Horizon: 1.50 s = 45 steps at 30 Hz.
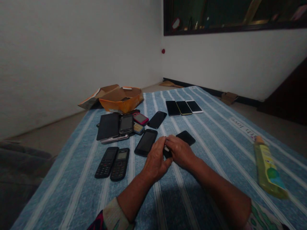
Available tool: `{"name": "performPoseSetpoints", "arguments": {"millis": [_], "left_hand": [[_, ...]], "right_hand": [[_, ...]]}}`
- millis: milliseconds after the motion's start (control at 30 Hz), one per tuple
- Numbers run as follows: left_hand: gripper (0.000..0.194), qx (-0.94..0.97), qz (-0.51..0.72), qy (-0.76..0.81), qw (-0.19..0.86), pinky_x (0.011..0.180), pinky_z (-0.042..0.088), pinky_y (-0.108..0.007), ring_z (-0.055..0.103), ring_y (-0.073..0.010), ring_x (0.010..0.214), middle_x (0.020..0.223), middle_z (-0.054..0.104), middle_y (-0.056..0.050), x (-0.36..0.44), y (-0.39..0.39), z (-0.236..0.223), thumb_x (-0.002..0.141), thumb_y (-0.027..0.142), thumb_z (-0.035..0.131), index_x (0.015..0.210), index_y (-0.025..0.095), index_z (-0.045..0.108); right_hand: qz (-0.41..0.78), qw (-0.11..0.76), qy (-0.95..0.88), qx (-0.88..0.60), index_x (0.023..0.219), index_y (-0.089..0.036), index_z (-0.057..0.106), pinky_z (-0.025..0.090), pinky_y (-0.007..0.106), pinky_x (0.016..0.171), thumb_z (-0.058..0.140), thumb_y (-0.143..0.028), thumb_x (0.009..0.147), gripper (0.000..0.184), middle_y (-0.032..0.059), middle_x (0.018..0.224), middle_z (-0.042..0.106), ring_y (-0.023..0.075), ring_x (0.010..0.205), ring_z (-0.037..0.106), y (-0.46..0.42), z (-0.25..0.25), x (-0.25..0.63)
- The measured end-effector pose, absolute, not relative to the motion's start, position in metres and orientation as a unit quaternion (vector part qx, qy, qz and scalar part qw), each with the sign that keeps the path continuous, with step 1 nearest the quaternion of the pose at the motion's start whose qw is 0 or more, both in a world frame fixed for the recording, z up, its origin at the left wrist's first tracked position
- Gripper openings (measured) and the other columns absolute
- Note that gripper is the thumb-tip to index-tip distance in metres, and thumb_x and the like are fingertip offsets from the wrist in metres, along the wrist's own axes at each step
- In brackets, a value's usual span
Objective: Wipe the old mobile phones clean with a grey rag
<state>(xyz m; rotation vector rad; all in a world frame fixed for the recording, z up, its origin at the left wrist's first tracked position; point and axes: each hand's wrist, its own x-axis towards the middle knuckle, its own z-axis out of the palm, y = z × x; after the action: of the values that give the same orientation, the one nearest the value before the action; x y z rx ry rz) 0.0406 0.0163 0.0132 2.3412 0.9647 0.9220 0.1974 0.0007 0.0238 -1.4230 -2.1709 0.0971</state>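
My left hand and my right hand meet at the middle of the table, their fingers closed around a dark phone. Most of that phone is hidden; a pale bit shows near the fingertips. Just beyond my right hand lies a black phone. Left of my left hand is a black touchscreen phone, and another dark phone sits farther back. Two black keypad phones, one at the left and one beside it, lie side by side nearer to me.
A heap of phones includes a black tablet-like slab, a grey phone and a pink phone. Behind it stands an open orange box. Three phones lie in a row at the back. A yellow-green bottle lies at the right.
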Motion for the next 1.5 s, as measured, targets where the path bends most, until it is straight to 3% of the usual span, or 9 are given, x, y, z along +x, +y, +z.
{"name": "performPoseSetpoints", "arguments": {"millis": [300, 700, 1033, 1300, 1500], "left_hand": [[0.069, 0.856, 0.303, 0.365, 0.207, 0.107, 0.040, -0.057, 0.047, -0.0340, 0.130, 0.141, 0.049, -0.019, 0.039, 0.016, 0.012, 0.075, 0.025, 0.061, 0.139, 0.014, 0.037], [0.064, 0.859, 0.300, 0.359, 0.209, 0.103, 0.042, -0.054, 0.050, -0.0312, 0.120, 0.132, 0.054, -0.017, 0.040, 0.015, 0.016, 0.076, 0.025, 0.061, 0.134, 0.012, 0.038], [0.059, 0.854, 0.300, 0.367, 0.214, 0.097, 0.046, -0.050, 0.053, -0.0287, 0.112, 0.122, 0.058, -0.012, 0.041, 0.014, 0.018, 0.074, 0.023, 0.063, 0.130, 0.016, 0.043], [0.057, 0.856, 0.310, 0.354, 0.213, 0.095, 0.048, -0.051, 0.055, -0.0287, 0.109, 0.118, 0.060, -0.010, 0.041, 0.013, 0.019, 0.074, 0.024, 0.063, 0.127, 0.019, 0.044], [0.056, 0.856, 0.308, 0.352, 0.220, 0.096, 0.047, -0.050, 0.054, -0.0287, 0.110, 0.119, 0.059, -0.011, 0.041, 0.013, 0.022, 0.075, 0.023, 0.063, 0.127, 0.017, 0.044]], "right_hand": [[0.032, 0.213, -0.722, -0.657, 0.104, -0.017, 0.069, 0.042, 0.026, 0.090, 0.043, -0.006, 0.092, 0.030, 0.0096, 0.109, 0.065, 0.0195, 0.107, 0.057, 0.018, 0.024, 0.243], [-0.004, 0.105, -0.668, -0.737, 0.100, -0.017, 0.068, 0.040, 0.027, 0.074, 0.047, -0.006, 0.088, 0.027, 0.0090, 0.105, 0.065, 0.0210, 0.095, 0.061, -0.004, 0.040, 0.235], [-0.021, 0.145, -0.709, -0.690, 0.104, -0.017, 0.066, 0.039, 0.026, 0.083, 0.042, -0.005, 0.091, 0.030, 0.0082, 0.109, 0.065, 0.0199, 0.099, 0.058, 0.012, 0.030, 0.245], [-0.033, 0.076, -0.687, -0.722, 0.108, -0.017, 0.067, 0.040, 0.028, 0.077, 0.047, -0.009, 0.091, 0.027, 0.0097, 0.105, 0.066, 0.0219, 0.094, 0.061, -0.004, 0.042, 0.234], [-0.028, 0.092, -0.696, -0.712, 0.113, -0.018, 0.065, 0.041, 0.028, 0.082, 0.045, -0.007, 0.091, 0.032, 0.0091, 0.110, 0.065, 0.0209, 0.099, 0.060, 0.002, 0.037, 0.238]]}}
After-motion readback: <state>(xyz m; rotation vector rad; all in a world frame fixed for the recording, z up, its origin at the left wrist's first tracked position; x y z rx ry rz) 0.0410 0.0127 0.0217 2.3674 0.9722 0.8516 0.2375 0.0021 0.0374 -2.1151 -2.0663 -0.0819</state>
